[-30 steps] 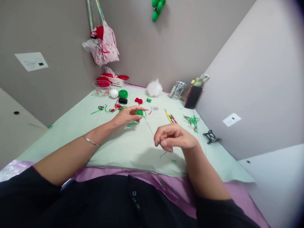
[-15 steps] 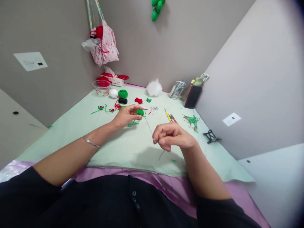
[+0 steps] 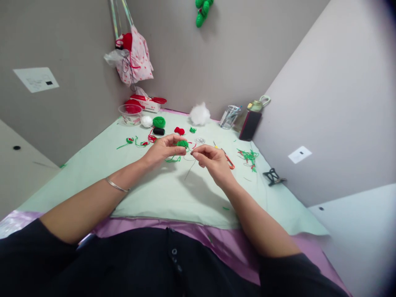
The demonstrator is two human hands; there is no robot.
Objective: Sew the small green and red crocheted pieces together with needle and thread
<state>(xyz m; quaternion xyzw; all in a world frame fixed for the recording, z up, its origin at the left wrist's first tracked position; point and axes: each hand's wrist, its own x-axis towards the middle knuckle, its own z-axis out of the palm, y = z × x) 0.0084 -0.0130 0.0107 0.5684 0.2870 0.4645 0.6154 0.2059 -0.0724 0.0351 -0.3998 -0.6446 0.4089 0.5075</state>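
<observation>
My left hand (image 3: pixel 163 149) pinches a small green crocheted piece (image 3: pixel 182 144) between thumb and fingers, above the middle of the table. Close by on its right, my right hand (image 3: pixel 213 160) is closed, thumb and forefinger pinching a thin needle (image 3: pixel 191 151) whose tip points at the crocheted piece. Dark thread (image 3: pixel 190 170) loops between the hands and hangs below the right fingertips. Green yarn (image 3: pixel 173 159) lies on the cloth under my left hand.
Behind the hands are a black thread spool (image 3: pixel 159 131), a green yarn ball (image 3: pixel 159 122), white stuffing (image 3: pixel 199 114) and a red bow-shaped piece (image 3: pixel 179 130). Orange-handled snips (image 3: pixel 229 160), yarn scraps (image 3: pixel 248 157), a phone (image 3: pixel 250 126) and a black claw clip (image 3: pixel 274 177) lie to the right.
My right hand has moved up and left, close to the crocheted piece. The thread, stretched taut between the hands before, now hangs slack. My left hand keeps its hold.
</observation>
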